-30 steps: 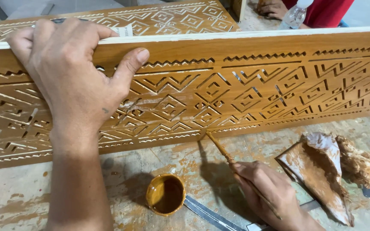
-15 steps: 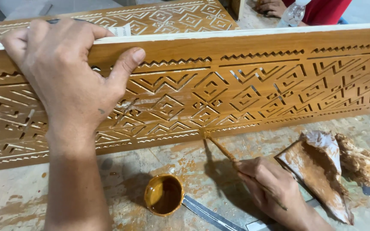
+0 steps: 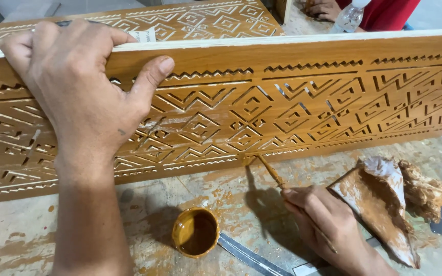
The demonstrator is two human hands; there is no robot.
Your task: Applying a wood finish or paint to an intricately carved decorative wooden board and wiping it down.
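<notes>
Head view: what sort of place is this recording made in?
Most likely a woodworking or furniture-finishing workshop. A carved wooden panel stands on edge on a stain-spattered workbench, the right hand works a thin brush along its lower edge, and a small cup of brown stain sits nearby.

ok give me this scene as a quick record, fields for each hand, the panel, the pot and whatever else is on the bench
left hand: gripping the top edge of the carved wooden panel, which stands on its long edge
right hand: holding a thin brush, tip at the panel's lower carving
pot: small round pot of brown stain, open, on the bench in front of the panel
bench: spattered with brown stain
also there: stained rag right of the right hand; second carved panel behind
</notes>
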